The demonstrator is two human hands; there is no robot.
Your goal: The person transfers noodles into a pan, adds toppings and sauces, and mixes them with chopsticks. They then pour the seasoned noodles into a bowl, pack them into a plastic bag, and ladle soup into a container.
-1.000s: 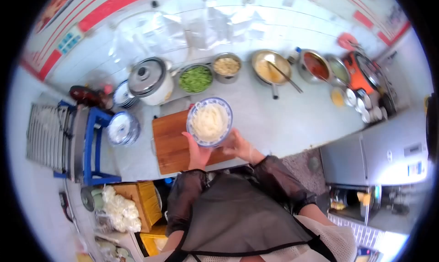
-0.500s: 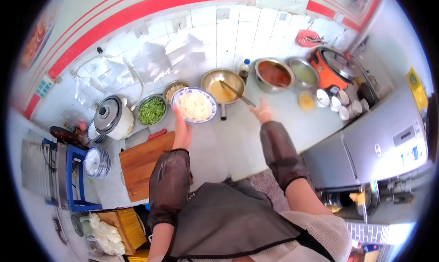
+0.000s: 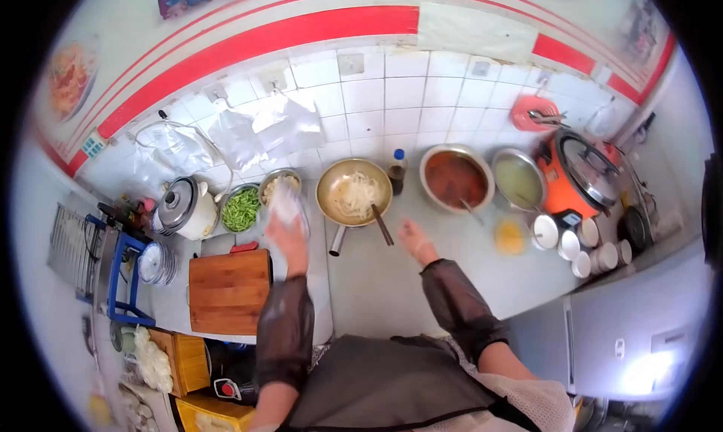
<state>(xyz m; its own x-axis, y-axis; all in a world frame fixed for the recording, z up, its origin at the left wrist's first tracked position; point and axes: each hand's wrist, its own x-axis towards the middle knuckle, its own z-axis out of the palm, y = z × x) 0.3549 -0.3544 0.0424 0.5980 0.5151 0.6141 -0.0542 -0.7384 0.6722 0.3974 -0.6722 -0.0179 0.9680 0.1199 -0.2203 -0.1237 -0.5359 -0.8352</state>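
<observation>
My left hand (image 3: 290, 244) grips a white bowl (image 3: 288, 204) that is smeared by motion and looks tilted, left of the pan. White noodles (image 3: 357, 196) lie in the metal frying pan (image 3: 327, 203), whose handle points toward me. A pair of dark chopsticks (image 3: 382, 225) rests over the pan's near right rim. My right hand (image 3: 416, 242) is just right of the chopsticks, apart from them, with its fingers partly stretched and nothing visible in it. Behind the bowl, partly hidden, stands a small basin (image 3: 280, 180) of pale chopped food.
Left are a basin of chopped greens (image 3: 241, 208), a cutting board (image 3: 230, 293), a lidded pot (image 3: 188, 206) and stacked bowls (image 3: 157, 263). Right are a basin of red sauce (image 3: 456, 177), a basin of greenish liquid (image 3: 520, 182), an orange cooker (image 3: 568, 183) and white cups (image 3: 568, 245). A bottle (image 3: 397, 172) stands behind.
The white food has gone from the bowl into the pan, where noodles now lie. My left hand has moved the bowl left, off the pan's side. The chopsticks now lean nearer me.
</observation>
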